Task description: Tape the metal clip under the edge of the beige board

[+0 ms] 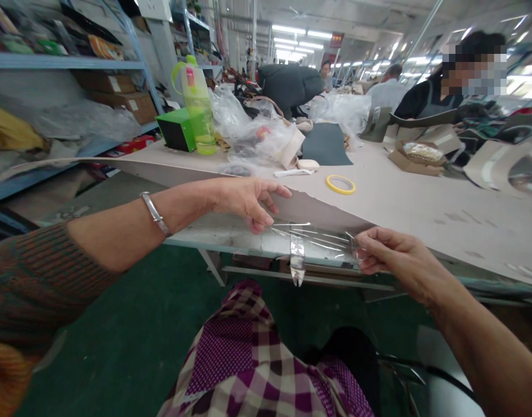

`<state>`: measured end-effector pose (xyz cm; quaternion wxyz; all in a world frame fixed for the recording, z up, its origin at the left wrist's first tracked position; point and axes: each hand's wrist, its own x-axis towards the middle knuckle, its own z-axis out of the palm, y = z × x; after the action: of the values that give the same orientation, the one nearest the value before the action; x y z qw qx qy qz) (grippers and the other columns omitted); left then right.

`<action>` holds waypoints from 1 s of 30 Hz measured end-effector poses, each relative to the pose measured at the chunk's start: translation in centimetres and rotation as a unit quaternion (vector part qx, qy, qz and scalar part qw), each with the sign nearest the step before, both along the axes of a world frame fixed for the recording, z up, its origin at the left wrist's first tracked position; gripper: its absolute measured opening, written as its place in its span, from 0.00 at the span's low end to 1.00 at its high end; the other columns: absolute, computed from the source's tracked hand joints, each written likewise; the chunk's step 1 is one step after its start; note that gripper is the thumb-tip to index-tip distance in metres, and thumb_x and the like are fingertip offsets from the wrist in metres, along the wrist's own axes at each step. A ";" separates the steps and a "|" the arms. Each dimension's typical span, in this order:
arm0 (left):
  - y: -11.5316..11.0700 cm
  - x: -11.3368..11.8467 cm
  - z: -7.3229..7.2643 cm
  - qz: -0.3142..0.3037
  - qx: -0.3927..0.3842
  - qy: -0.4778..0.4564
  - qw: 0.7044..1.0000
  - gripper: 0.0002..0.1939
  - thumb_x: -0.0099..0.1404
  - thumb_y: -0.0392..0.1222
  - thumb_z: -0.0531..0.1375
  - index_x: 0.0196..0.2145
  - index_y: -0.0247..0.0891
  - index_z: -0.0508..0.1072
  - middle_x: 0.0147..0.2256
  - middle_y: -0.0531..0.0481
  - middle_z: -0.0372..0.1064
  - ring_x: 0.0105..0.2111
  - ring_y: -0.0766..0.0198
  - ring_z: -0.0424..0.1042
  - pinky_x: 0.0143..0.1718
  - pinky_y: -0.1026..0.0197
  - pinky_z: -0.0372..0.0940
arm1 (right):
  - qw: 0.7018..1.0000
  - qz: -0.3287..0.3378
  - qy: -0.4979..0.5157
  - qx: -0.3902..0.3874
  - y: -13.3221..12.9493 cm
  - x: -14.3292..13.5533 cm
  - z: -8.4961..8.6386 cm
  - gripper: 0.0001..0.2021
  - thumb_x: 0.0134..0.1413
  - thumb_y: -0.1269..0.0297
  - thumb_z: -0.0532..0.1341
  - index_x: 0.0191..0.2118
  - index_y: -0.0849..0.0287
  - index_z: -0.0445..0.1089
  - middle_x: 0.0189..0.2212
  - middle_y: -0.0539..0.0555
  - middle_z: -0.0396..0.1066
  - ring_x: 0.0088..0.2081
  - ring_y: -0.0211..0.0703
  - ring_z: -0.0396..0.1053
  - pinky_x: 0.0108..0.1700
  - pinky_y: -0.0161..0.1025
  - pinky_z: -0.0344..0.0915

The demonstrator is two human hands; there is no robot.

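Clear tape strip (pixel 311 237) stretched taut between both hands at the near edge of the surface (pixel 422 202), left hand (pixel 248 200) pinching its 9 o'clock end, right hand (pixel 389 258) gripping the 3 o'clock end — yellow tape roll (pixel 340 184) at 12 o'clock, green bottle (pixel 198 104) farther off at 10 o'clock.

1. No writing can be read anywhere in the view.
2. The red label on the tall yellow-green plastic drinks bottle (pixel 197 104) is too blurred to make out.
3. The red hanging sign (pixel 336 39) under the ceiling lights bears marks too small to read.
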<state>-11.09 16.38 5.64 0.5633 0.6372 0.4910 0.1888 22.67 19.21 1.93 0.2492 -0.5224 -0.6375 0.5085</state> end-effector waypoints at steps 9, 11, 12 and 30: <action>-0.7 -0.7 -0.6 -0.055 -0.037 0.038 0.997 0.43 0.50 0.41 0.69 0.63 0.40 0.60 0.62 0.35 0.59 0.27 0.66 0.74 0.30 0.62 0.72 | 0.991 0.134 -0.020 -0.007 2.4 -0.7 0.9 0.22 0.46 0.40 0.69 0.28 0.57 0.73 0.40 0.56 0.77 0.53 0.52 0.70 0.52 0.38 0.67; -1.1 -0.6 -0.8 -0.065 -0.031 0.073 0.995 0.47 0.52 0.40 0.67 0.67 0.38 0.55 0.55 0.36 0.68 0.28 0.63 0.75 0.28 0.63 0.71 | 0.990 0.124 0.029 -0.055 2.1 -1.0 0.9 0.21 0.42 0.43 0.73 0.26 0.58 0.72 0.45 0.56 0.76 0.58 0.53 0.66 0.54 0.36 0.66; -1.3 -0.5 -0.8 -0.067 -0.021 0.094 0.993 0.49 0.53 0.39 0.66 0.69 0.36 0.51 0.48 0.39 0.73 0.28 0.61 0.75 0.27 0.64 0.70 | 0.989 0.117 0.048 -0.076 1.9 -1.2 0.9 0.21 0.39 0.44 0.74 0.26 0.58 0.72 0.45 0.57 0.76 0.57 0.53 0.67 0.53 0.36 0.68; -0.5 0.1 -3.2 0.091 0.142 0.020 0.985 0.46 0.58 0.29 0.61 0.70 0.43 0.49 0.63 0.34 0.57 0.23 0.77 0.67 0.29 0.65 0.67 | 0.996 0.004 -0.014 -0.084 4.8 -2.8 0.0 0.34 0.11 0.40 0.78 0.24 0.63 0.71 0.23 0.50 0.66 0.25 0.34 0.65 0.24 0.31 0.70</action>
<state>-10.99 15.91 2.39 0.4376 0.6670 0.5264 0.2942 19.82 24.02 1.94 0.1937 -0.5459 -0.5979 0.5541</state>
